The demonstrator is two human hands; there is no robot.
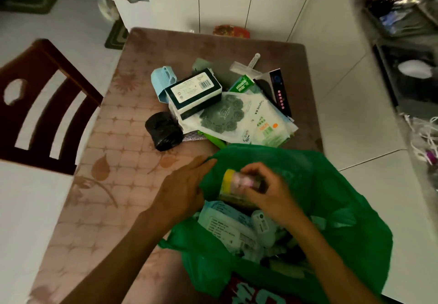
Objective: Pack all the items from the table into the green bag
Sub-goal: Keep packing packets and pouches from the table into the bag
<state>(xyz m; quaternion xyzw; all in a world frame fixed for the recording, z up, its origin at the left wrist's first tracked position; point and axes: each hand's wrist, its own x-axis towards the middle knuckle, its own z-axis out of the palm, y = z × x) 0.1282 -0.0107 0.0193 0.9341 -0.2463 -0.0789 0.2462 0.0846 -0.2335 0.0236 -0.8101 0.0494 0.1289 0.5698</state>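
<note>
Green bag: it stands at the near edge of the desk, mouth open, already holding several packets, among them a pale blue pack with small print too blurred to read.
Right hand: inside the mouth of the bag, fingers curled around a small jar.
Jar: yellow lid, pinkish label; the writing on it is smeared and cannot be read. It lies on its side over the packets in the bag.
Left hand: on the left rim of the bag, fingers fairly straight, pressing the green plastic against the desk; it holds nothing closed in its fingers.
Items on the desk: a pile beyond the bag, touching one another.
Dark box: white label on top with a barcode; the text is too small to read.
Light blue holder: just behind and left of the box.
Black roll: left of the pile, near the box.
White pouch: dark round pattern, Chinese characters and an orange dot at its right part; not legible.
Green sachet: white characters, not legible.
Dark card: a row of pink dots along it.
Chair: dark wood, at the left side of the desk.
</note>
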